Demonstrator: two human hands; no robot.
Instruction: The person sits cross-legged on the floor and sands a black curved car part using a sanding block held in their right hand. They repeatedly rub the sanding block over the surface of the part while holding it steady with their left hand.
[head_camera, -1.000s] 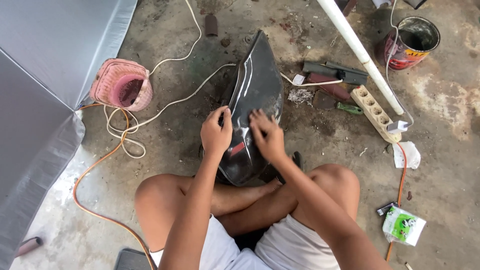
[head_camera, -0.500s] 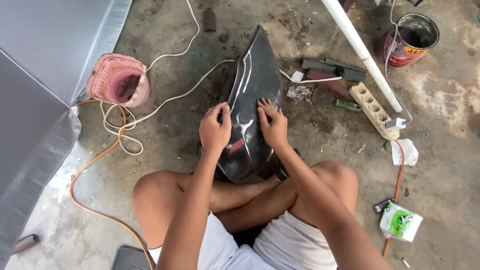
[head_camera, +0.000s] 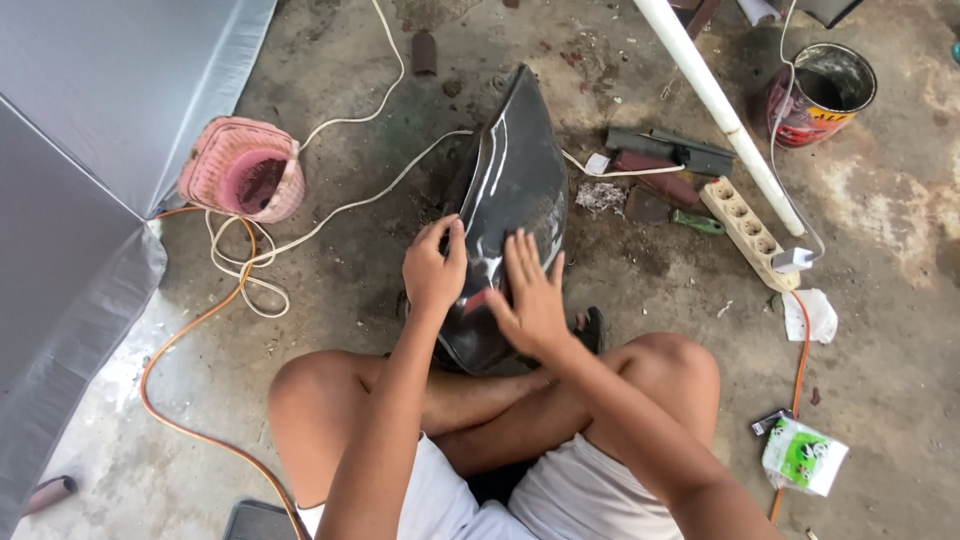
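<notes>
Rough, stained concrete floor (head_camera: 900, 230), with a grey sheet-metal panel (head_camera: 90, 150) standing along the left edge. The person sits cross-legged on the floor. A glossy black curved plastic panel (head_camera: 515, 170) lies on the floor directly ahead, its near end resting against the crossed legs and its far end pointing away. The left hand (head_camera: 435, 268) is on the panel's left edge, fingers curled over it and thumb on top; its grip is pressed together on the edge. The right hand (head_camera: 532, 298) lies flat on the panel's lower face, fingers spread, holding nothing. The hands are just beside each other. To the left of the panel stands a pink woven basket (head_camera: 243, 170), with a white cable (head_camera: 370, 190) and an orange cable (head_camera: 190, 330) trailing near it. To the right lie a cream power strip (head_camera: 745, 225), a white plastic pipe (head_camera: 715, 100) crossing above it, and a rusty open paint tin (head_camera: 820, 92) beyond. A small green and white packet (head_camera: 805, 455) lies near the right knee.
</notes>
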